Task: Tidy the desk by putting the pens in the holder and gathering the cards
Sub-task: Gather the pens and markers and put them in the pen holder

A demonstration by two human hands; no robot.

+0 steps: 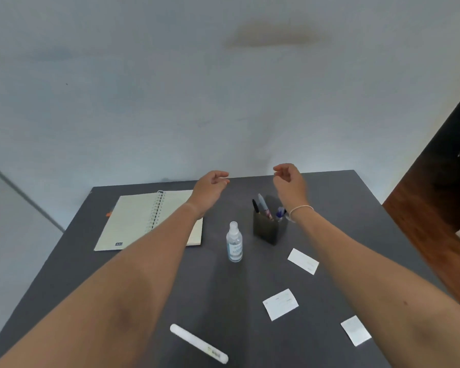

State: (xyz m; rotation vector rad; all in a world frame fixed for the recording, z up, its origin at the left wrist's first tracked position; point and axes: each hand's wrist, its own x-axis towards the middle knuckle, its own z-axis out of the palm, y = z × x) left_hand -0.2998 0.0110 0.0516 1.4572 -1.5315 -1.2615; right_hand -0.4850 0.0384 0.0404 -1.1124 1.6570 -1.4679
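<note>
Head view of a dark grey desk (pixel 356 197). Both arms reach forward; the left hand (pixel 210 185) and right hand (pixel 288 179) hover empty, fingers loosely curled, over the far edge. A dark holder (pixel 268 229) contains pens (pixel 263 207). A clear bottle (pixel 234 243) stands left of it, an open spiral notebook (pixel 141 221) farther left. Three white cards (pixel 280 304) lie apart at near right; a white tube (pixel 198 343) lies nearest.
</note>
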